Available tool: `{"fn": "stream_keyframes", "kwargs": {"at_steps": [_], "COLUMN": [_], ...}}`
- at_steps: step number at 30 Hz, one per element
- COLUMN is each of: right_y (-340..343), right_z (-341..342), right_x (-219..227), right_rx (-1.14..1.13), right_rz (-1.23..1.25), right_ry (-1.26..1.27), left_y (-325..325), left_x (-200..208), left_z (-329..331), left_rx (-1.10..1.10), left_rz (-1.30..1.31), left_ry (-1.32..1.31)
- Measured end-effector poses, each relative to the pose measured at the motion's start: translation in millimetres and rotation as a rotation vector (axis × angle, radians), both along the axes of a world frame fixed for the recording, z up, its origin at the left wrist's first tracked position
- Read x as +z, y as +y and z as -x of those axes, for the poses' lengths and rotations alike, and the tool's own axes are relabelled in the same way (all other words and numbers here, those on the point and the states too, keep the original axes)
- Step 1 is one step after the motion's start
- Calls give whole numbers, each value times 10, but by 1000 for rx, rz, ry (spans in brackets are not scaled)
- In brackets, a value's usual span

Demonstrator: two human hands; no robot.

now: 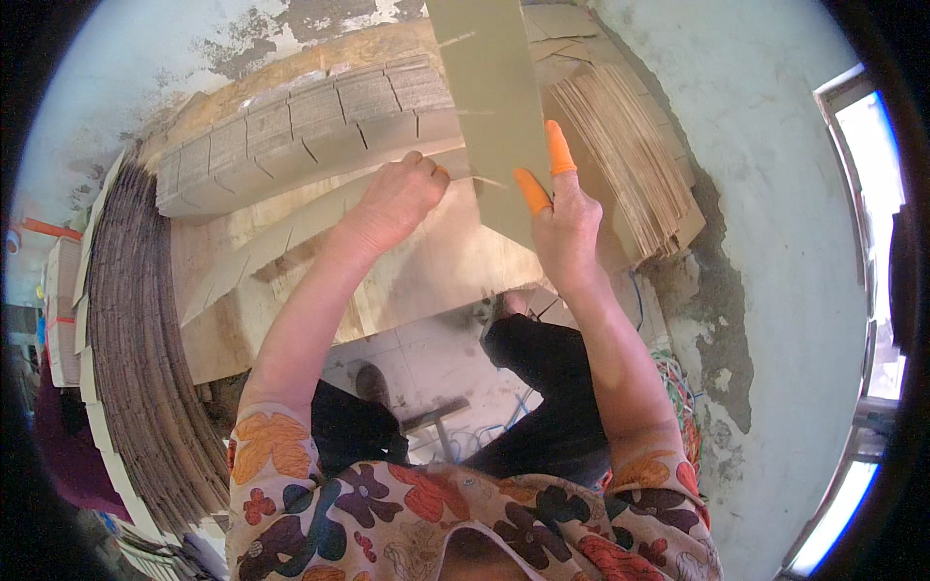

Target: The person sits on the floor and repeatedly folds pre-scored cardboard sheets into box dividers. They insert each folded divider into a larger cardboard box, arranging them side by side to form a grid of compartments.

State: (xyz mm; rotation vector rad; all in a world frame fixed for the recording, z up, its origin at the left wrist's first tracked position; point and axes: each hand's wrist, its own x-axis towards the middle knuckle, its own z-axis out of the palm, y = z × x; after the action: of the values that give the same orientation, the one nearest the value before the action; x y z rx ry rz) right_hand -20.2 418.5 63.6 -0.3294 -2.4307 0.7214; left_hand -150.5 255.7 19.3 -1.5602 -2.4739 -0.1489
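Left of the wooden board [232,344] stands a long stack of cardboard [145,339], its edges facing up. Along the board's far side runs a row of slotted strips [300,136], and one loose strip [271,242] lies slantwise across the board's middle. The left hand [402,198] is over the board, near that strip's right end, fingers curled — whether they grasp anything cannot be told. The slotted panel [494,107] extends over the board's right part; the right hand [567,218], orange-capped on thumb and forefinger, grasps its near right edge. At the board's right end lean brown sheets [620,155].
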Motion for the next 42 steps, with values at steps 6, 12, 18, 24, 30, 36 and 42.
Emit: {"fn": "stream_keyframes", "kwargs": {"at_steps": [6, 12, 18, 24, 30, 36, 42], "right_y": [41, 22, -21, -66, -69, -79, -91], "right_z": [14, 41, 4, 17, -101, -61, -54], "right_x": [-80, -277, -236, -377, -264, -286, -392], "right_rx": [97, 197, 179, 168, 192, 193, 204], "right_rz": [-13, -154, -27, -125, -96, -31, -66], "right_ry": [-67, -293, -197, -110, -70, -172, -80], "left_y": [76, 52, -57, -48, -107, -123, -141], "left_x": [51, 18, 0, -9, -22, -22, 34], "left_z": [-187, -299, -311, -390, -424, -464, -571], "left_rx": [-36, -104, -36, -23, 5, -6, 7], "left_rz": [-131, -247, -267, -273, -277, -282, -278], "left_ry": [-9, 16, 0, 32, -26, -7, 8]}}
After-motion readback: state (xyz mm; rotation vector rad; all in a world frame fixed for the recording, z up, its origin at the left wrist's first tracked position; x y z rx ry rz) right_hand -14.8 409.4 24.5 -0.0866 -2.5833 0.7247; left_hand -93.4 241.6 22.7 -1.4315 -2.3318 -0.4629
